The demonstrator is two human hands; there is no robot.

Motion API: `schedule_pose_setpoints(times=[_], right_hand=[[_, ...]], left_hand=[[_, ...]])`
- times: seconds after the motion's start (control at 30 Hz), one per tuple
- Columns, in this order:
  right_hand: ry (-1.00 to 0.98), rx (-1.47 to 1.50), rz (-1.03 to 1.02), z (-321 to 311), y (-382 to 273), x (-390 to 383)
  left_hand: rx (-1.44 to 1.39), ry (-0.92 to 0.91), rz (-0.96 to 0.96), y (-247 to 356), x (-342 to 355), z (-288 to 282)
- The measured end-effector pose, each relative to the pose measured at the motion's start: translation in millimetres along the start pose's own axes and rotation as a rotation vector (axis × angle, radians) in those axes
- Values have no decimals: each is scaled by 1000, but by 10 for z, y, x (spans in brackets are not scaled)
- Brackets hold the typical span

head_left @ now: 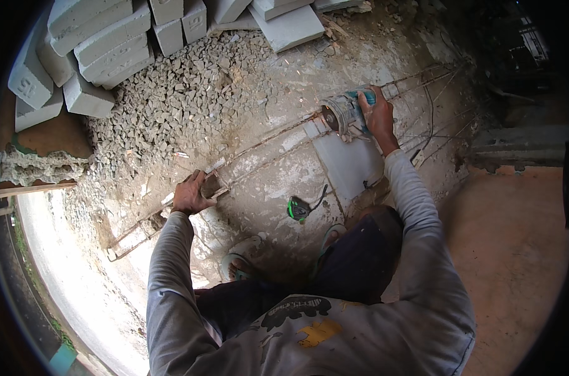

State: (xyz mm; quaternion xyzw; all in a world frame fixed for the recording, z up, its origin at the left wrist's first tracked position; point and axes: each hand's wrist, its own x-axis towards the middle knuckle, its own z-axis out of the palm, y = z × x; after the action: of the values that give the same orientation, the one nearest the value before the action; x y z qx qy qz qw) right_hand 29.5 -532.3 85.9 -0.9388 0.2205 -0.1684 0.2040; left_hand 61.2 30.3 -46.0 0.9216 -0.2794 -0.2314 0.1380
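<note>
Head view. We are working over a rough floor (265, 207). At 1 o'clock our right hand (380, 119) is holding a teal-and-grey cutter (353, 113), its fingers closing around the top housing, probably to guide the tool one-handed while the other hand is staying free for the bars.

At 9 o'clock our left hand (193, 193) is resting over the bar frame (268, 136), thumb standing apart from the fingers; we cannot tell whether they are gripping a bar. We are likely steadying the frame there, keeping well away from the dark disc (329, 118).

The cutter is pointing its disc end toward 8 o'clock; its long axis is running roughly 8 to 2, much as the bars are. The disc's plane is lying across them; contact we cannot make out.

Just below the cutter, toward 6, a grey board (350, 163) is lying flat. Near centre, a green-and-black tape measure (299, 208) is sitting, presumably for easy reach. Toward 10 and 11, gravel (190, 94) is spreading before stacked blocks (112, 44).
</note>
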Motion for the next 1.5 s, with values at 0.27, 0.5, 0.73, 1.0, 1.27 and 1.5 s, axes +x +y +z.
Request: schedule_pose_setpoints(times=[0.27, 0.5, 0.73, 1.0, 1.27, 1.5], right_hand=[[-8, -3, 5, -48, -83, -7], [-16, 0, 5, -23, -27, 12], [0, 7, -11, -25, -28, 14], [5, 34, 31, -42, -77, -16], [15, 27, 26, 14, -4, -16], [8, 46, 15, -20, -25, -23]], left_hand=[[-35, 42, 26, 3, -13, 12], [-30, 45, 23, 23, -18, -2], [-17, 6, 2, -14, 10, 21], [-55, 39, 29, -2, -5, 15], [-45, 26, 19, 18, -7, -7], [-22, 46, 30, 23, -8, 0]])
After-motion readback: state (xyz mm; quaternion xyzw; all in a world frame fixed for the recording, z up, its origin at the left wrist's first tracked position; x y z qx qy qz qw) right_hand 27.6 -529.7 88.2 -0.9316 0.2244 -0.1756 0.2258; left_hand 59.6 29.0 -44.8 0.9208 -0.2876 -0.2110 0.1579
